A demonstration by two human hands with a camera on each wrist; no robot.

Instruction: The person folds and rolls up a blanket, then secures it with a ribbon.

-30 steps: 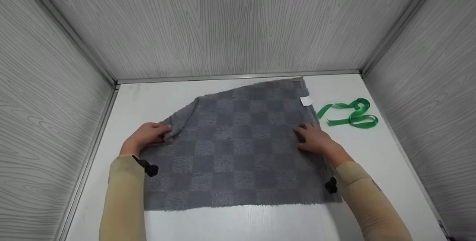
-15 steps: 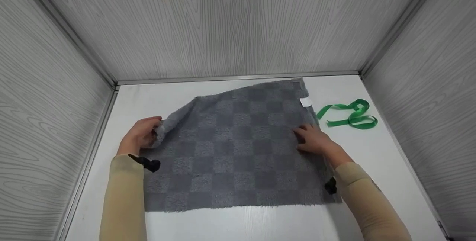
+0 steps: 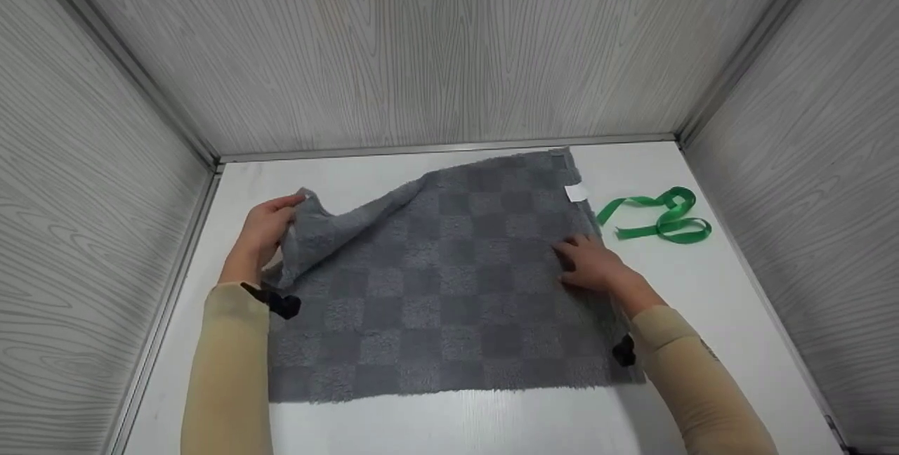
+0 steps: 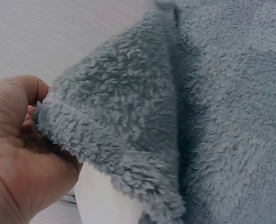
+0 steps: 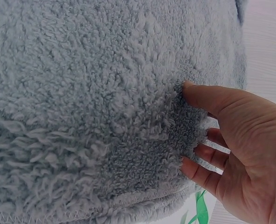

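A grey checkered towel [image 3: 449, 279] lies spread on the white table [image 3: 491, 420]. My left hand [image 3: 263, 230] pinches the towel's far left corner [image 4: 54, 112] and holds it lifted off the table, folded back a little. My right hand [image 3: 590, 262] rests with straight fingers on the towel's right side, pressing it flat near the edge; the right wrist view shows the fingers [image 5: 208, 158] lying on the fluffy pile [image 5: 105, 116]. A small white label [image 3: 577, 192] sits at the towel's far right edge.
A green ribbon [image 3: 660, 220] lies loose on the table to the right of the towel. Grey wood-grain walls [image 3: 449, 48] close in the table at the back, left and right. Bare white table shows along the front edge and far left.
My left hand has lifted the towel's left corner and carried it up and away from me, raising a fold. The right hand has stayed in place on the towel.
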